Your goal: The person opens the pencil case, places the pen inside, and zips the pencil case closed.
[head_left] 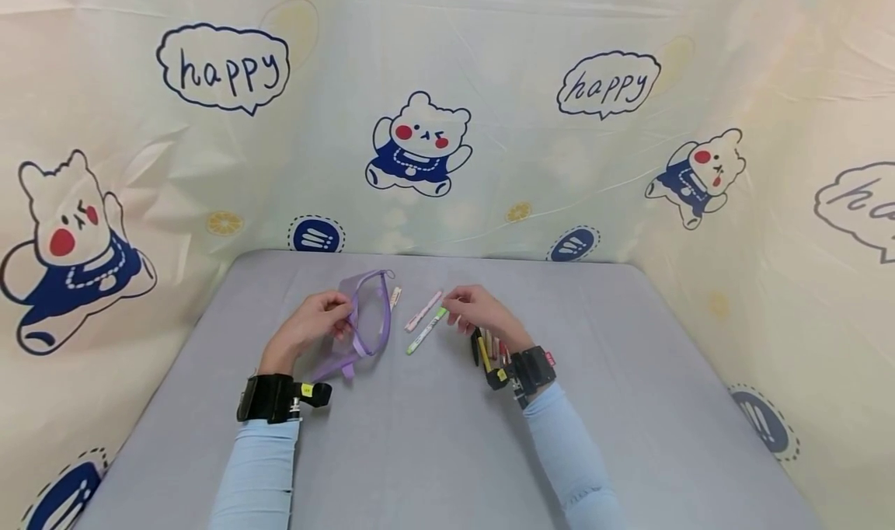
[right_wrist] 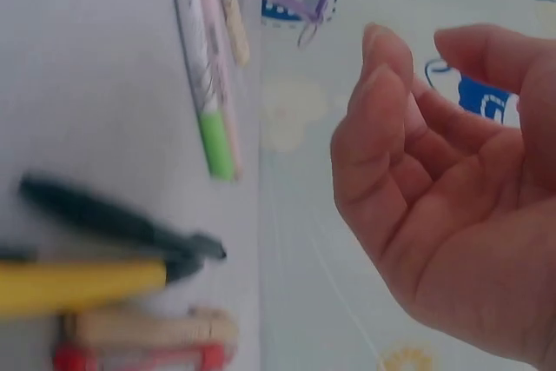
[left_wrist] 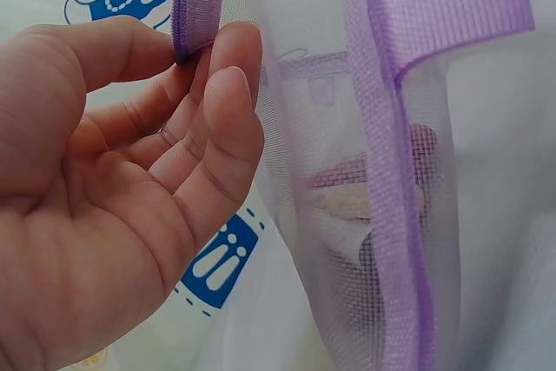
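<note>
My left hand (head_left: 315, 319) pinches the purple zip edge of a see-through mesh pouch (left_wrist: 391, 180) between thumb and fingers. The pouch stands with its mouth spread toward the right, and pens show through its mesh in the left wrist view. My right hand (head_left: 482, 310) hovers near the green end of a white marker (head_left: 425, 334), fingers bent, with a gap between thumb and fingertips and nothing held. Beside that marker lies a pink pen (head_left: 423, 311). A beige pen (head_left: 395, 297) lies close to the pouch.
Under my right wrist lies a group of pens, among them a black pen (right_wrist: 104, 215), a yellow pen (right_wrist: 87, 287) and a red item (right_wrist: 139, 357). A grey cloth covers the table (head_left: 419, 452). A printed curtain (head_left: 489, 165) rises behind and at both sides.
</note>
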`<state>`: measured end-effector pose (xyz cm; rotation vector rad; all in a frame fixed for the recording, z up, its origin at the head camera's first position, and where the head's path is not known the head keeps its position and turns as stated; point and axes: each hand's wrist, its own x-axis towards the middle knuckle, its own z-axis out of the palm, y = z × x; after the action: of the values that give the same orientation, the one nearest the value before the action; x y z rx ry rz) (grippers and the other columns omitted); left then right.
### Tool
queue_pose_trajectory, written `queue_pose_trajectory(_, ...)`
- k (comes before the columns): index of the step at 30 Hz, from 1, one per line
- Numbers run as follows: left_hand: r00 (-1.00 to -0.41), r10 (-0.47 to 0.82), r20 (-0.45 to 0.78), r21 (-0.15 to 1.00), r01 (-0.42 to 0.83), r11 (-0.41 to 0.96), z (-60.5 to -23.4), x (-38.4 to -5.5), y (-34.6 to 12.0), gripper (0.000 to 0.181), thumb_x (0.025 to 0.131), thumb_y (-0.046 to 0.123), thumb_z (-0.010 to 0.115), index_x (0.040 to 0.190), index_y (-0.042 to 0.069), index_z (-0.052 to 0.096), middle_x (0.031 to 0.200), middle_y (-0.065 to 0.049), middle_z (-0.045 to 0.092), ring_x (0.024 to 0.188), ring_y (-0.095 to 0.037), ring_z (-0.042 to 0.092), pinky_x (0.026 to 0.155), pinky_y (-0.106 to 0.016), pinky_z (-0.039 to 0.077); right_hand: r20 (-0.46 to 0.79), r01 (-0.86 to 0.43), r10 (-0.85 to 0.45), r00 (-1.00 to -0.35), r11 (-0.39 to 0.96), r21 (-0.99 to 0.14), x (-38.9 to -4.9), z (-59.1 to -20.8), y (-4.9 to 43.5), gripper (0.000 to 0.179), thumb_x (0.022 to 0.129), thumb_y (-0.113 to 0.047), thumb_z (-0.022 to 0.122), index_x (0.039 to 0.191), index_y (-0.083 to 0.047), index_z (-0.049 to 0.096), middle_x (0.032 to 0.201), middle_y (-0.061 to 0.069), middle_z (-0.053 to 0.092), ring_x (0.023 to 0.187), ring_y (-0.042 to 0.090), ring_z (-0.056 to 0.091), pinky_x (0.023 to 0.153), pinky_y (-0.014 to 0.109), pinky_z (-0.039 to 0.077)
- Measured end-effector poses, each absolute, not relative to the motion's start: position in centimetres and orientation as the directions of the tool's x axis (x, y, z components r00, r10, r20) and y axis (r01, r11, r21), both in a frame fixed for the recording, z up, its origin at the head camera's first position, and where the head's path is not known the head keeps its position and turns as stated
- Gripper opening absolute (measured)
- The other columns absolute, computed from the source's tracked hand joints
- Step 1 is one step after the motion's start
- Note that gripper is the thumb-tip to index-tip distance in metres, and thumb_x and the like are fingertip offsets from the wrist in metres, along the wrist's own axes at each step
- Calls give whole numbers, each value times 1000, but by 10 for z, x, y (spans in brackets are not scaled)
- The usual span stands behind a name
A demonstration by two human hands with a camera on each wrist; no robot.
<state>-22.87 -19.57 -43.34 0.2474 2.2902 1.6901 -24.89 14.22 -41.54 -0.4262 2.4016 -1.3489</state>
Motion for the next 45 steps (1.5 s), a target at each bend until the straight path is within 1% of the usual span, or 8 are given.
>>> queue_pose_trajectory(6, -944, 307, -123, 953, -25, 303, -434, -228, -196, 29, 103, 16, 50, 118, -9, 53, 87, -9, 64, 75, -18, 63, 71, -37, 58, -192, -76, -406, -893, 557, -827, -245, -419, 162, 27, 99, -31, 56, 116, -11, 64, 86, 8, 68, 66, 23, 60, 61, 39, 55)
queue_pose_trajectory(10, -945, 304, -117, 950, -18, 311, -434, -228, -197, 29, 103, 15, 50, 117, -10, 52, 87, -9, 64, 75, -18, 64, 71, -36, 58, -195, -70, -389, -901, 572, -817, -244, -420, 169, 32, 99, -30, 56, 120, -6, 62, 90, 13, 69, 66, 27, 61, 62, 44, 54)
queue_pose_trajectory(13, -945, 306, -117, 950, -17, 311, -434, -229, -197, 28, 102, 15, 50, 116, -9, 53, 87, -9, 65, 75, -18, 64, 72, -38, 58, -210, -57, -373, -904, 591, -805, -242, -420, 175, 35, 99, -28, 56, 122, -2, 60, 94, 20, 68, 69, 35, 61, 66, 49, 54)
queue_pose_trajectory(17, -947, 299, -120, 949, -21, 314, -435, -230, -196, 26, 103, 16, 49, 115, -7, 54, 88, -8, 64, 75, -17, 63, 74, -39, 58, -234, -36, -329, -915, 643, -765, -241, -421, 187, 33, 99, -25, 55, 122, -2, 59, 95, 22, 67, 75, 40, 62, 68, 48, 55)
queue_pose_trajectory(24, -948, 296, -114, 947, -14, 320, -433, -230, -197, 26, 103, 17, 49, 115, -5, 54, 90, -9, 64, 76, -18, 63, 76, -41, 58, -256, 13, -178, -950, 797, -603, -241, -425, 208, 16, 96, -20, 57, 103, -6, 61, 91, 16, 67, 71, 27, 63, 59, 34, 54)
queue_pose_trajectory(29, -950, 293, -110, 945, -8, 328, -434, -230, -200, 25, 103, 16, 49, 115, -5, 54, 90, -9, 62, 76, -17, 62, 75, -40, 58, -291, 69, -98, -952, 856, -513, -242, -428, 215, 15, 95, -21, 58, 104, -9, 60, 90, 11, 67, 70, 21, 61, 58, 29, 50)
queue_pose_trajectory(35, -948, 300, -106, 944, -1, 329, -434, -229, -200, 26, 103, 17, 49, 115, -6, 55, 91, -9, 63, 76, -17, 62, 74, -40, 58, -292, 109, -26, -956, 893, -436, -244, -433, 220, 17, 94, -21, 60, 105, -9, 61, 92, 10, 66, 74, 22, 62, 58, 28, 48)
queue_pose_trajectory(45, -946, 307, -108, 941, 2, 337, -429, -228, -195, 28, 103, 17, 49, 117, -7, 55, 93, -14, 64, 79, -20, 64, 72, -38, 58, -270, 103, -2, -963, 922, -374, -249, -450, 224, 19, 87, -22, 66, 102, -10, 62, 90, 7, 64, 78, 22, 59, 62, 30, 48)
